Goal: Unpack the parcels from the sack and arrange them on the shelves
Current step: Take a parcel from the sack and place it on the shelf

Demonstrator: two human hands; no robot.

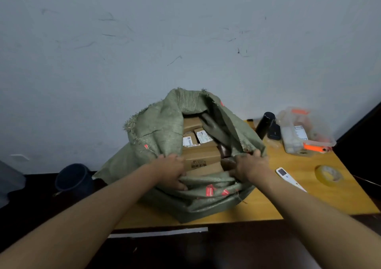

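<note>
Left grip (172, 170): closed on the near left rim of the sack, fingers curled over the folded cloth, thumb side toward the opening.
Right grip (248, 164): clenched on the near right rim of the sack, knuckles up, cloth bunched under the palm.
Sack (156, 128): green woven sack, standing on the near left part of the counter, its mouth spread wide between the two grips; the near rim is rolled down in thick folds with red tags on them.
Counter (268, 202): yellow wood top; the sack overhangs its left edge.
Parcels (203, 155): brown cardboard boxes packed inside the sack, just beyond both grips and between them; neither grip touches a box as far as can be seen. The nearest box lies right behind the rolled rim, and smaller boxes with white labels sit farther back.
Dark bag (216, 130): dark soft package lying on the boxes along the right inner wall of the sack.
Remote (289, 179): white, lying flat on the counter right of the right grip.
Tape roll (329, 175): yellowish, near the right edge.
Black bottle (265, 124): upright at the far edge, beside the sack.
Clear plastic box (303, 133): far right corner, with orange parts.
Dark bucket (73, 179): on the floor left of the sack, by the wall.
</note>
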